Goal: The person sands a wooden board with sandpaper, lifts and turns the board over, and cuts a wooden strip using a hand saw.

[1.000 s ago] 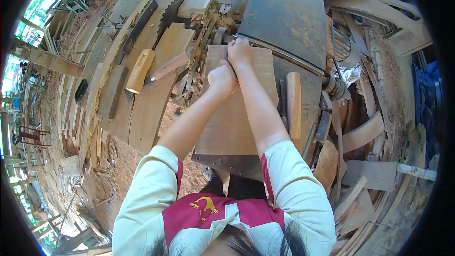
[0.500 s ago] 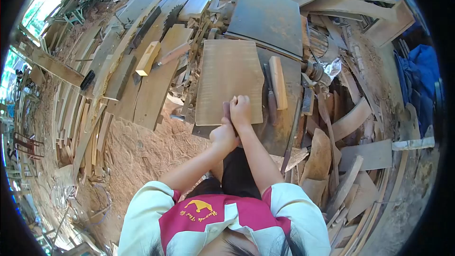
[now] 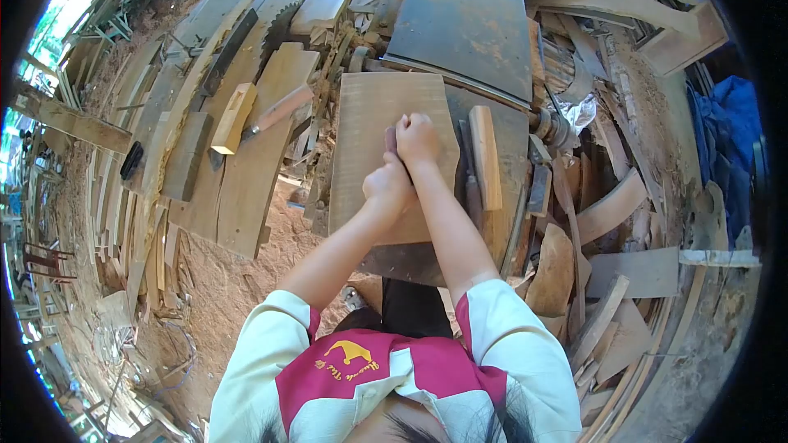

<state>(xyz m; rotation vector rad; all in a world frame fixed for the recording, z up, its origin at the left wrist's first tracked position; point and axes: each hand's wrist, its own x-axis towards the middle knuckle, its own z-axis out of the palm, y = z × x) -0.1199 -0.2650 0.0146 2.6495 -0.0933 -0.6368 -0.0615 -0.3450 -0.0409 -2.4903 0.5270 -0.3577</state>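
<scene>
A flat wooden board (image 3: 353, 189) lies on the dark metal machine top (image 3: 406, 262) in front of me. Both hands are over the middle of the board, close together. My right hand (image 3: 417, 139) is closed, fingers curled, around a small reddish-brown block-like piece (image 3: 391, 140), mostly hidden. Just below and to the left, my left hand (image 3: 387, 184) is also closed, its thumb up against the same piece. Right of the board rest a pale wooden block (image 3: 486, 156) and a dark-handled tool (image 3: 473, 197).
On planks (image 3: 246, 197) to the left lie a pale wooden plane-like block (image 3: 234, 119), a tool with a light wooden handle (image 3: 283, 109), a toothed saw blade (image 3: 277, 31) and a grey-brown block (image 3: 187, 156). A second metal plate (image 3: 460, 25) stands beyond the board. Wood offcuts (image 3: 595, 312) crowd the right.
Both hands have slid forward over the board, away from my body, still gripping the brown piece. My arms are stretched further out, and the view has shifted slightly.
</scene>
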